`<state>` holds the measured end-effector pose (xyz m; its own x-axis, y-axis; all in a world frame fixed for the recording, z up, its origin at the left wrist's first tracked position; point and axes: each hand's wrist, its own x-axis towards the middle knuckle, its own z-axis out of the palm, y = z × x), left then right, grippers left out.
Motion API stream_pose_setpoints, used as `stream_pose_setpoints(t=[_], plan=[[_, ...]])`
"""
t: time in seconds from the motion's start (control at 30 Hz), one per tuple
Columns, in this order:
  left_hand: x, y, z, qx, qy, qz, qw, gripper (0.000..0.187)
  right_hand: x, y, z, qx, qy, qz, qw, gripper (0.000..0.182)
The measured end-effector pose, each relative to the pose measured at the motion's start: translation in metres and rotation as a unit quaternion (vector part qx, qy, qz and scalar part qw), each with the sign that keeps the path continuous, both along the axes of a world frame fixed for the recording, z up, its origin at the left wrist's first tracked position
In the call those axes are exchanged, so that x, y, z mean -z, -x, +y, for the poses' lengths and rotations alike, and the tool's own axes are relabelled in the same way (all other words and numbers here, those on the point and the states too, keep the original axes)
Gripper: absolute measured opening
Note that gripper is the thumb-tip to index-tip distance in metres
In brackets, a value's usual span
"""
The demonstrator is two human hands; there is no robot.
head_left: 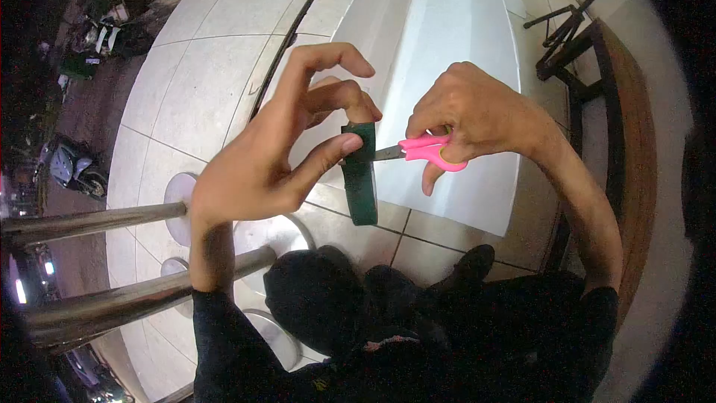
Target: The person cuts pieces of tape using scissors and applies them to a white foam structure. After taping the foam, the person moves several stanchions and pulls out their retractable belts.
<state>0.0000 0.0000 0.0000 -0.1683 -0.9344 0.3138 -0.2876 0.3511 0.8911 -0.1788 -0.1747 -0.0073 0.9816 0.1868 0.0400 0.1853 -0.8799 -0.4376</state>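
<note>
Strip: a dark green, flat strip of stiff material [361, 175] hangs upright in front of the person, over the pale tiled floor [201, 67], its lower end free.
Left hand: the left hand [280, 145] pinches the strip's upper end between thumb and middle fingers; the index finger arches above without touching it.
Scissors: small scissors with pink plastic handles and short metal blades [418, 151] point sideways at the strip, the blade tips touching its right edge near the top.
Right hand: the right hand [470, 116] is closed around the pink handles, fingers through the loops.
Behind: a long white sloped surface [447, 30] runs away beneath both hands.
Left side: two shiny metal rails [112, 216] cross low, round white bases beside them.
Right side: a brown wooden bench edge [626, 119] with a dark metal frame.
</note>
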Motion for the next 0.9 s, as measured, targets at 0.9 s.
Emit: stream_pose_setpoints(t=[0.9], plan=[[0.187,-0.06,-0.308,-0.209,-0.144,-0.251,0.934,0.022,0.317,-0.026,-0.21,0.457,0.231,0.173,0.841,0.018]])
